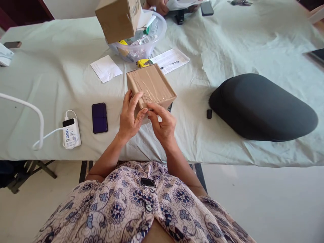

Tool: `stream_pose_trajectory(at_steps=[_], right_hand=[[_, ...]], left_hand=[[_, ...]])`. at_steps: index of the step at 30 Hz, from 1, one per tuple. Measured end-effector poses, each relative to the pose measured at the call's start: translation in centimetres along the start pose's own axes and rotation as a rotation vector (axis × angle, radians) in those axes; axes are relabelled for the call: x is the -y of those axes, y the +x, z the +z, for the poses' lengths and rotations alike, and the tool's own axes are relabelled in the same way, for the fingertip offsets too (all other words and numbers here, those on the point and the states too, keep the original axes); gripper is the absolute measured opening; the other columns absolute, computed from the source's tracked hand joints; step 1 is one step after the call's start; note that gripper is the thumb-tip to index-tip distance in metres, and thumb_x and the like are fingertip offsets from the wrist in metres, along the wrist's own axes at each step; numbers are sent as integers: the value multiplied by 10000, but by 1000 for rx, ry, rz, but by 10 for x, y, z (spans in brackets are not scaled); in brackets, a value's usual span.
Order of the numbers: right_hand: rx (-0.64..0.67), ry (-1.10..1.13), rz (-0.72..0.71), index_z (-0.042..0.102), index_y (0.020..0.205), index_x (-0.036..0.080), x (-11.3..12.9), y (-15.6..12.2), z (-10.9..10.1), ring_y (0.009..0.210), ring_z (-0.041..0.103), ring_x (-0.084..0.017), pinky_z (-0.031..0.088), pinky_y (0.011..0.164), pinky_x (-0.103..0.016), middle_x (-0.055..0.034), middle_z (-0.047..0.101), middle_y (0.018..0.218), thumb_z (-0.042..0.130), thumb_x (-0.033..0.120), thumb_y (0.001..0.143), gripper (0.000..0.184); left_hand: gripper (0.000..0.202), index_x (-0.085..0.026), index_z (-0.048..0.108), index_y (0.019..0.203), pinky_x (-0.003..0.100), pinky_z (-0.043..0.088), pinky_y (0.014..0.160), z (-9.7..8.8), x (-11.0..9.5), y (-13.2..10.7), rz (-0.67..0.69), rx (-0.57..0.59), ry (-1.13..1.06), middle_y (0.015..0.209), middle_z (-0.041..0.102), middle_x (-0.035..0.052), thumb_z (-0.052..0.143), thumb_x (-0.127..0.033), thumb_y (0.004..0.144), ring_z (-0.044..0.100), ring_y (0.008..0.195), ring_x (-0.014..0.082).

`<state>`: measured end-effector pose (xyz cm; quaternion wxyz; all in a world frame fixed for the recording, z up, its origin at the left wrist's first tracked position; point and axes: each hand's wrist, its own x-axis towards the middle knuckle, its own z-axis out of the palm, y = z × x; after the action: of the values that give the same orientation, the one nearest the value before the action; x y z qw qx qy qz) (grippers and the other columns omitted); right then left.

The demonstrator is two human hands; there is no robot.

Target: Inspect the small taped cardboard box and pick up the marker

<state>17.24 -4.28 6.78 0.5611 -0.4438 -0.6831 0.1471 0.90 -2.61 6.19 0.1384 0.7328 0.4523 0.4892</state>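
Note:
A taped brown cardboard box stands on the cloth in front of me, clear shiny tape across its top. My left hand grips its near left corner, index finger on the top face and thumb at the near edge. At that same edge my right hand has thumb and index finger pinched together, close to the left thumb. What lies in that pinch is too small to make out. A dark edge shows beside the box's lower right side, mostly hidden.
Behind the box are a yellow tape measure, a paper with a pen, and a plastic basin under another cardboard box. A phone and power bank lie left, a black seat-shaped object right. Another person's hand is at the far side.

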Motion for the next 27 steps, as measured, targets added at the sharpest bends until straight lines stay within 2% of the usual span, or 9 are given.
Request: stream_pose_trajectory(at_steps=[2,4,8,12,15,19,22,24,27], right_hand=[[-32,-10,53,760,1253,292,-5,8,-6,823,785,-151,657,866,-334,-17,850,1058,584,449,1046,314],[-106,-29,108,766,1245,275,-12,14,-12,695,732,-129,645,760,-306,-5,830,948,603,516,1026,364],[-231,-40,174,767,1241,269,-26,21,-23,541,572,-99,551,586,-272,40,684,718,595,585,1010,428],[-243,-23,182,740,1286,293,-33,18,-25,535,526,-101,526,598,-273,70,562,621,576,560,1026,407],[-238,14,129,754,1235,301,-29,14,-22,586,555,-100,532,642,-269,63,600,658,622,517,1013,337],[-187,105,29,744,1203,290,-21,11,-14,630,588,-88,554,696,-259,70,617,707,688,455,986,278],[-165,180,-1,717,1189,286,-18,12,-6,626,588,-78,543,677,-242,83,604,712,726,421,968,259],[-156,214,-20,699,1174,285,-18,13,-1,627,588,-75,537,671,-237,86,607,722,743,420,958,258],[-151,234,-36,681,1157,288,-18,15,5,629,586,-74,532,673,-238,89,615,733,749,431,955,257]], left_hand=[[609,-325,479,1552,452,513,1214,1,3,1,9,-17,17,1687,410,149,484,-654,1039,485,1551,318],[588,-330,498,1539,442,526,1200,2,4,1,12,-22,17,1687,413,143,489,-643,1041,490,1546,319],[552,-340,515,1533,436,497,1235,1,4,-1,26,-10,-15,1709,406,122,477,-616,1057,440,1593,318],[479,-317,570,1489,380,479,1248,-5,6,5,71,-18,-41,1675,486,111,465,-551,1084,475,1578,279],[421,-298,629,1424,351,495,1227,-12,10,13,91,-53,-62,1583,595,102,428,-496,1112,579,1491,238],[422,-316,616,1453,356,482,1240,-17,19,17,52,-121,-75,1452,693,67,387,-463,1131,634,1414,204],[458,-326,608,1479,406,404,1305,-14,20,14,2,-169,-10,1552,608,82,395,-512,1118,552,1500,238],[512,-326,561,1527,470,342,1343,-8,17,10,-25,-147,41,1676,463,106,405,-562,1100,441,1591,284],[741,-309,364,1654,604,246,1363,0,10,7,-31,-93,89,1803,192,151,467,-694,1029,199,1694,385]])
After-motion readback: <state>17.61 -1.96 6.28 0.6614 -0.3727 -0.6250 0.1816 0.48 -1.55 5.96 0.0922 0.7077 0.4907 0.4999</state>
